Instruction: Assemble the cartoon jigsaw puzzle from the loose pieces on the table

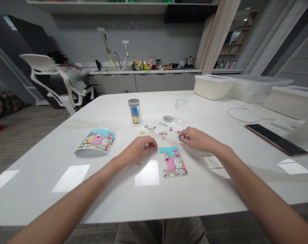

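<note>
A partly assembled jigsaw puzzle [174,162] of pink and white cartoon figures lies flat before me. My left hand [141,148] is closed in a pinch at its upper left edge, on a small light-blue puzzle piece at the fingertips. To the upper right of the puzzle, my right hand [196,138] pinches a small bluish puzzle piece, mostly covered by its fingers. Loose puzzle pieces [151,129] are scattered beyond both hands. A yellowish piece [139,162] lies below my left wrist. Left of that hand rests a curled picture sheet [96,140] with similar figures.
Behind the pieces stand a lidded jar [134,112] with a picture label and a clear jar [180,110], a metal lid [168,118] beside it. A phone [276,139], a white cable and storage boxes [213,87] occupy the right side. A person sits at the far left.
</note>
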Action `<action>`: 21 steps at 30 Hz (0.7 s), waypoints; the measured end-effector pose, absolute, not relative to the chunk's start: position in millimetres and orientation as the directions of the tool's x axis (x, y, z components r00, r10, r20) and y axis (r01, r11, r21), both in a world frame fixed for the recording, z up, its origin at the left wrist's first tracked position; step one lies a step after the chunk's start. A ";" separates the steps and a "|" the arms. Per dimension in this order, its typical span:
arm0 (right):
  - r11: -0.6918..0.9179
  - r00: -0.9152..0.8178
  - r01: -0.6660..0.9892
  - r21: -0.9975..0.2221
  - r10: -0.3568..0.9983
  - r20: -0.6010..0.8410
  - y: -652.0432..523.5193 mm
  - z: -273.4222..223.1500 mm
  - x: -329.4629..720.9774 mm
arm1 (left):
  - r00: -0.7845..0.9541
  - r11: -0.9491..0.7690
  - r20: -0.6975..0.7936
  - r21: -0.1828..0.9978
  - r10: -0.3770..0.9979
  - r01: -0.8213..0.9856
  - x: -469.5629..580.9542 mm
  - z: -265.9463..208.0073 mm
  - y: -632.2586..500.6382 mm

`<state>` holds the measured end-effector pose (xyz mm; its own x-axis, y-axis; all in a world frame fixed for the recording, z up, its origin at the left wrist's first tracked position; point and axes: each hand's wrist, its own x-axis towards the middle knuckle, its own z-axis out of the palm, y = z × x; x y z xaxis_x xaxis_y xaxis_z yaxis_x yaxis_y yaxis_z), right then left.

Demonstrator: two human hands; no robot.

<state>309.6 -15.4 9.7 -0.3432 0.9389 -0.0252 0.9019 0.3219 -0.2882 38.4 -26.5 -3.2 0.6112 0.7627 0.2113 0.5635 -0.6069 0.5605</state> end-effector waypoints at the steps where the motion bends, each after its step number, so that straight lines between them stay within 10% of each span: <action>1: 0.320 -0.342 0.903 -0.286 0.939 -0.030 -15.4 9.8 309.5 | 0.598 -0.591 0.205 0.572 0.775 0.569 39.7 -3.0 -28.2; 8: 0.309 -0.331 0.906 -0.291 0.943 -0.031 -15.4 10.9 309.2 | 0.602 -0.622 0.223 0.489 0.767 0.611 44.8 -8.0 -27.8; 13: 0.591 -0.556 0.741 -0.319 0.806 0.202 -21.6 16.5 297.5 | 0.618 -0.657 0.245 0.412 0.747 0.631 45.1 -14.1 -25.3; 21: 0.779 -0.812 0.531 -0.334 0.580 0.062 -31.9 16.0 280.8 | 0.746 -0.781 0.243 0.278 0.621 0.559 36.4 -9.1 -29.3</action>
<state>280.8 -31.9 16.0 -0.8120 0.5804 0.0619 0.5310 0.7786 -0.3344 36.4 -29.3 -9.1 0.7455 0.6207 0.2428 0.5595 -0.7808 0.2781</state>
